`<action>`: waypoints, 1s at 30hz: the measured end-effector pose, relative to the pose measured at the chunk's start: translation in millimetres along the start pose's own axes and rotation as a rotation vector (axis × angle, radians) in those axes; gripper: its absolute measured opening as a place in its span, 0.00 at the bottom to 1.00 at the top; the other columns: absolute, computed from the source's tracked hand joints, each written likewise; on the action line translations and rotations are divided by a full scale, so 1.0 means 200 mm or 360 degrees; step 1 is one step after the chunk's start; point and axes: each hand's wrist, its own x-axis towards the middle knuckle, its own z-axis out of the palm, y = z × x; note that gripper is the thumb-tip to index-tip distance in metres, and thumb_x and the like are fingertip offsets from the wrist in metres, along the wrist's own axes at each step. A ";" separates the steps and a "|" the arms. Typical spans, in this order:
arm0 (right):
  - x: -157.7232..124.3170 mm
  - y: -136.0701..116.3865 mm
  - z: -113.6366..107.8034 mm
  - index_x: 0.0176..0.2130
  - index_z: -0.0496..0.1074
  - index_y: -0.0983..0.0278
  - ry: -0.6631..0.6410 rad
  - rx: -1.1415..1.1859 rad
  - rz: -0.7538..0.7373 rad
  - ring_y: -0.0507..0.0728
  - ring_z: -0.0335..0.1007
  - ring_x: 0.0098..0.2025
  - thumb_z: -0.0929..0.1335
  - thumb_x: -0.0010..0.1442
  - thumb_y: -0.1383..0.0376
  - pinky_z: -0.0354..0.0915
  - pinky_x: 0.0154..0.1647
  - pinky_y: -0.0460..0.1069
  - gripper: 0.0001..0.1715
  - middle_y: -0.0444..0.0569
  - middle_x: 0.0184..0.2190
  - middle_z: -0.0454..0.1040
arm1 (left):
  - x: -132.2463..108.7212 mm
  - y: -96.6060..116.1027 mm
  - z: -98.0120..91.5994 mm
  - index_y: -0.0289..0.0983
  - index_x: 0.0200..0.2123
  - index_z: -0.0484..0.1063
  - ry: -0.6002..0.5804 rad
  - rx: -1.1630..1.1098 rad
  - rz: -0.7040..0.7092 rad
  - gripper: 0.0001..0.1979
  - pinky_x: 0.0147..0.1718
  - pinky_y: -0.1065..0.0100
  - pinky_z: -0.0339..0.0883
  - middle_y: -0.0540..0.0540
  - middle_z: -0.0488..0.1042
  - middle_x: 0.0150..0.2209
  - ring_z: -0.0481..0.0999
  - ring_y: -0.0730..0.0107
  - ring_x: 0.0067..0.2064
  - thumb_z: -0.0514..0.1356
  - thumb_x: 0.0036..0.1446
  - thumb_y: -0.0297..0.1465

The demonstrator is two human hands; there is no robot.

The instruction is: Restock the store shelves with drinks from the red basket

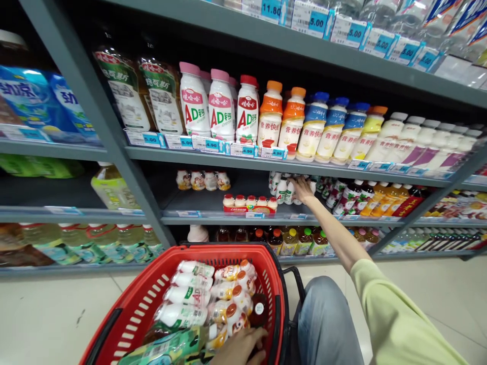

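My right hand (303,190) reaches onto the lower shelf, with its fingers over a pack of small white AD milk bottles (281,191). The fingers look closed on the pack's top, though the fingertips are partly hidden. My left hand (241,347) is over the near right side of the red shopping basket (280,299), fingers apart and resting by the bottles. Inside lie a pack of white AD milk bottles (188,294), a pack of small orange-and-white bottles (226,291), a dark bottle (259,309) and green-wrapped bottles (163,350).
A red-boxed row of small bottles (250,204) and a small four-sided pack of bottles (203,180) stand left of my right hand. Dark juice bottles (348,196) stand to its right. The upper shelf edge (236,157) runs just above it. My knee (327,319) is beside the basket.
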 end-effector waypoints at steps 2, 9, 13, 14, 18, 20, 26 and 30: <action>0.01 -0.01 0.00 0.72 0.54 0.54 0.0005 0.0003 -0.0008 0.75 0.47 0.72 0.78 0.52 0.66 0.46 0.69 0.72 0.57 0.64 0.69 0.56 | 0.00 0.00 0.00 0.45 0.58 0.72 -0.0017 0.0015 -0.0004 0.18 0.59 0.61 0.65 0.44 0.76 0.56 0.74 0.58 0.59 0.54 0.66 0.33; 0.02 -0.02 0.02 0.72 0.55 0.56 0.0021 -0.0016 -0.0012 0.75 0.47 0.72 0.78 0.52 0.66 0.43 0.70 0.72 0.57 0.65 0.70 0.54 | -0.02 0.04 -0.02 0.45 0.56 0.73 -0.0017 0.0022 0.0018 0.18 0.58 0.59 0.66 0.44 0.77 0.55 0.74 0.56 0.58 0.54 0.66 0.33; 0.03 -0.02 0.01 0.72 0.54 0.58 0.0032 -0.0032 0.0000 0.74 0.46 0.72 0.77 0.53 0.66 0.42 0.70 0.73 0.55 0.67 0.69 0.55 | -0.03 0.05 -0.03 0.43 0.55 0.74 -0.0016 0.0083 0.0006 0.18 0.56 0.57 0.68 0.42 0.77 0.55 0.76 0.53 0.57 0.53 0.66 0.33; 0.04 -0.02 0.00 0.73 0.54 0.58 0.0027 -0.0033 -0.0004 0.74 0.46 0.72 0.76 0.54 0.65 0.41 0.70 0.73 0.55 0.67 0.69 0.55 | -0.03 0.05 -0.03 0.43 0.56 0.74 -0.0015 0.0098 0.0006 0.18 0.57 0.57 0.68 0.42 0.77 0.55 0.75 0.53 0.58 0.53 0.66 0.33; 0.03 -0.01 -0.02 0.73 0.53 0.59 -0.0022 -0.0023 -0.0072 0.75 0.46 0.72 0.76 0.54 0.64 0.41 0.70 0.73 0.55 0.67 0.69 0.54 | -0.04 0.06 -0.04 0.41 0.59 0.73 0.0044 0.0114 0.0011 0.20 0.57 0.56 0.69 0.40 0.77 0.56 0.76 0.51 0.58 0.53 0.66 0.33; 0.02 0.01 -0.01 0.73 0.53 0.61 -0.0020 -0.0031 -0.0090 0.76 0.46 0.71 0.76 0.54 0.64 0.42 0.69 0.74 0.55 0.68 0.70 0.53 | -0.04 0.07 -0.04 0.40 0.58 0.73 0.0078 0.0144 0.0039 0.20 0.54 0.55 0.71 0.38 0.78 0.54 0.78 0.50 0.56 0.53 0.67 0.33; 0.04 0.06 0.05 0.72 0.53 0.61 0.0040 -0.0107 -0.0098 0.76 0.47 0.69 0.76 0.54 0.61 0.48 0.65 0.72 0.54 0.68 0.68 0.54 | 0.00 0.05 0.02 0.34 0.57 0.74 0.0101 0.0405 -0.0042 0.20 0.53 0.50 0.71 0.30 0.79 0.52 0.78 0.43 0.55 0.56 0.66 0.34; 0.02 0.08 0.05 0.71 0.54 0.62 0.0086 -0.0050 -0.0073 0.74 0.48 0.69 0.75 0.56 0.58 0.49 0.64 0.68 0.51 0.68 0.67 0.57 | 0.03 -0.02 0.03 0.36 0.51 0.79 0.0164 0.0419 -0.0411 0.17 0.53 0.49 0.69 0.30 0.80 0.51 0.78 0.41 0.56 0.64 0.57 0.26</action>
